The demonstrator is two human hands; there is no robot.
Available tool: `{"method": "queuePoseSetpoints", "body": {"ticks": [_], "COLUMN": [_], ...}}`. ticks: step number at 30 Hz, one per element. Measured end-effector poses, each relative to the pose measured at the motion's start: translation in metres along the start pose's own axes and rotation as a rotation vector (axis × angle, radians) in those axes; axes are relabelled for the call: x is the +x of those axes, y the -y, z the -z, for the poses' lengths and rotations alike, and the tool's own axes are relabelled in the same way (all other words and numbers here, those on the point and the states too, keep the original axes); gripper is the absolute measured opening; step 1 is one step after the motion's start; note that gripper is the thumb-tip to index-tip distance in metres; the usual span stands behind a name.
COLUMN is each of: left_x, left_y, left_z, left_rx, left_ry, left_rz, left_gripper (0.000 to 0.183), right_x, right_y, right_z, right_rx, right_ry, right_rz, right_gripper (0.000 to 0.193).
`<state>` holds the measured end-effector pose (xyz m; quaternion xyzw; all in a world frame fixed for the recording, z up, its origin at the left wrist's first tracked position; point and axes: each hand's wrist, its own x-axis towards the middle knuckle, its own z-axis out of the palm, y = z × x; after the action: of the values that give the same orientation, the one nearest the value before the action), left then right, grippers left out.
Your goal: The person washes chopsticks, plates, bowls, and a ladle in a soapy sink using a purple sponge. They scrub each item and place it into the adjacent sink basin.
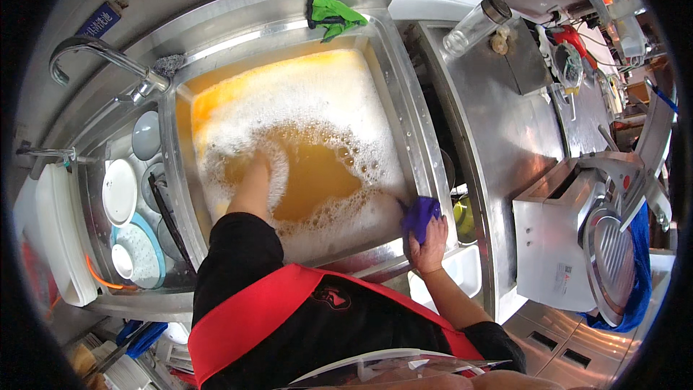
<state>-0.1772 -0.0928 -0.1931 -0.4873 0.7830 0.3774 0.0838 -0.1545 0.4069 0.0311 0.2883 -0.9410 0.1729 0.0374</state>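
Orange-brown water (317,173) fills the big steel sink (404,108), and thick white foam (303,94) covers most of its surface, leaving one open patch near the middle; the left hand (258,166) is plunged into this water at the edge of the foam, so its fingers are hidden and I cannot tell if they are spread or closed; only the wrist and the bare forearm show above the surface, coming out of a black sleeve. The right hand (430,240) rests on the near right corner of the sink rim; its fingers are curled and pinch a blue cloth (421,214), which lies bunched on the rim just beside the foam. A green cloth (332,16) hangs over the far rim of the sink, well apart from both hands. To the left, a second, smaller basin (94,195) holds several white plates (120,191) and bowls, stacked and leaning; a curved steel faucet (94,50) stands above it. To the right of the sink is a steel counter (505,130), with a clear glass jar (476,23) lying tilted at its far end; nearer stands a metal slicing machine (599,238). The person wears a red apron (289,303) over black clothes.
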Motion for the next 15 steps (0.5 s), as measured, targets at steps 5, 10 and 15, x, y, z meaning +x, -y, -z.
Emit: {"method": "queuePoseSetpoints", "body": {"ticks": [5, 10, 15], "left_x": [-0.086, -0.163, -0.189], "left_y": [-0.014, -0.033, -0.046], "left_z": [-0.054, -0.098, -0.111], "left_rx": [-0.061, -0.147, -0.172], "left_ry": [0.293, 0.589, 0.703], "left_rz": [-0.118, -0.159, -0.157], "left_gripper": [0.047, 0.043, 0.039], "right_x": [-0.002, -0.003, -0.002], "right_y": [-0.002, -0.002, -0.001], "right_z": [-0.002, -0.002, -0.002], "right_rx": [0.013, 0.025, 0.035], "right_ry": [-0.043, -0.061, -0.08], "right_rz": [0.012, 0.011, 0.014], "right_gripper": [0.05, 0.051, 0.049]}}
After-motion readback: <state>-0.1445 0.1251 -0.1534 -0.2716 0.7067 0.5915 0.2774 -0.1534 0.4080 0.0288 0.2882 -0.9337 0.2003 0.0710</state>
